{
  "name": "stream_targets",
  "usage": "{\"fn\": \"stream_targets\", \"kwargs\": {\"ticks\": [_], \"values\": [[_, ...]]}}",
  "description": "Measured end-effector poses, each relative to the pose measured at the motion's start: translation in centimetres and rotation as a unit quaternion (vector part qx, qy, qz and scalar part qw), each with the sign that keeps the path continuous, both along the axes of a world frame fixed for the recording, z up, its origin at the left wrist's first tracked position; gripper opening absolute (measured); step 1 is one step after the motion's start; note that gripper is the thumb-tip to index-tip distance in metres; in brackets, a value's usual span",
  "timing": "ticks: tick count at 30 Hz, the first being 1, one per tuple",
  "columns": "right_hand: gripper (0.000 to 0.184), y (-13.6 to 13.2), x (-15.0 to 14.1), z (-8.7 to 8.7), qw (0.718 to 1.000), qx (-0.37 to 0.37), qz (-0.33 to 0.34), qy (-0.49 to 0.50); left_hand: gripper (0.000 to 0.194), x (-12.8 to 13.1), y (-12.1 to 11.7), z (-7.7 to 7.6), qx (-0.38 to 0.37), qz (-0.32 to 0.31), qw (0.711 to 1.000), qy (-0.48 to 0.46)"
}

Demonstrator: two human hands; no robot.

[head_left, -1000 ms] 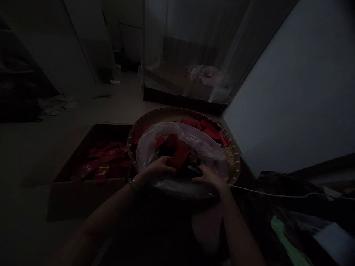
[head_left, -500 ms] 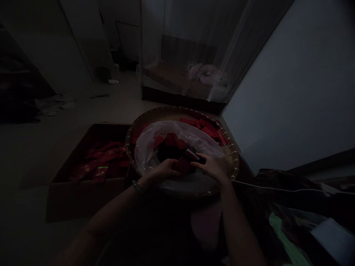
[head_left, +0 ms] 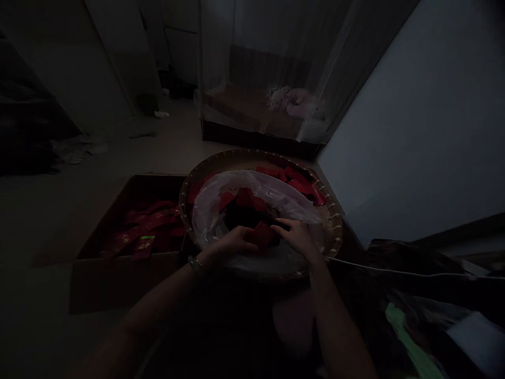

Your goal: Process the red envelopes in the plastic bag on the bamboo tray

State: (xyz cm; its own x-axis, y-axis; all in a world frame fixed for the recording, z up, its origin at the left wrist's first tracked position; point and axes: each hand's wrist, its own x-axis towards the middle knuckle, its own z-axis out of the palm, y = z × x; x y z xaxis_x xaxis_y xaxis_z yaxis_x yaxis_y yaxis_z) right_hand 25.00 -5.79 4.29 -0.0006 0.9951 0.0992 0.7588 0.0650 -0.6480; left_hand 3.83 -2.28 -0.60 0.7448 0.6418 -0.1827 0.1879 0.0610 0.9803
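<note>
Both hands work over a clear plastic bag spread open inside a round woven basket. A small red packet is between them. My left hand pinches its left side, thumb and fingers closed on it. My right hand has its fingertips closed at the packet's upper right edge, beside some dark contents of the bag. What these dark contents are is too dim to tell. More red packets stick up at the bag's far side.
Behind the bag, several red packets lie in the basket. A cardboard box to the left holds many red packets with gold print. A white cord runs right from the basket. A netted bed and a wall stand beyond.
The pale opening edge on the packet between my hands no longer shows; its red face is turned up now. My right hand has shifted slightly; the left has stayed nearly still.
</note>
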Motion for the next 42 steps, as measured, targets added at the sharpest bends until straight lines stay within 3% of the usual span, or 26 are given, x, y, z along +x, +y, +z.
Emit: {"fn": "stream_targets", "kwargs": {"ticks": [5, 10, 18, 32, 37, 42], "values": [[0.039, 0.2, 0.2, 0.2, 1.0, -0.025, 0.009, 0.009, 0.039, -0.2, 0.0, -0.1, -0.008, 0.013, 1.0, -0.003], [0.049, 0.0, 0.6, 0.8, 0.998, -0.043, 0.026, 0.025, 0.04, -0.4, -0.3, 0.3, -0.069, 0.042, 0.996, -0.037], [0.033, 0.2, 0.0, 0.7, 0.999, -0.022, -0.012, 0.032, 0.035, -0.4, -0.3, 0.6, -0.018, 0.02, 1.0, -0.008], [0.032, 0.6, 0.1, 0.2, 0.998, -0.025, 0.014, 0.047, 0.036, -0.6, -0.6, 1.2, -0.049, 0.035, 0.998, -0.002], [0.044, 0.7, 0.8, 0.5, 0.999, -0.015, 0.012, 0.042, 0.037, -0.5, -0.5, 0.8, -0.092, 0.109, 0.989, -0.032], [0.047, 1.1, 2.2, -0.7, 1.0, -0.013, -0.012, 0.0, 0.03, -0.6, 0.5, 0.2, -0.046, 0.276, 0.959, -0.048]]}}
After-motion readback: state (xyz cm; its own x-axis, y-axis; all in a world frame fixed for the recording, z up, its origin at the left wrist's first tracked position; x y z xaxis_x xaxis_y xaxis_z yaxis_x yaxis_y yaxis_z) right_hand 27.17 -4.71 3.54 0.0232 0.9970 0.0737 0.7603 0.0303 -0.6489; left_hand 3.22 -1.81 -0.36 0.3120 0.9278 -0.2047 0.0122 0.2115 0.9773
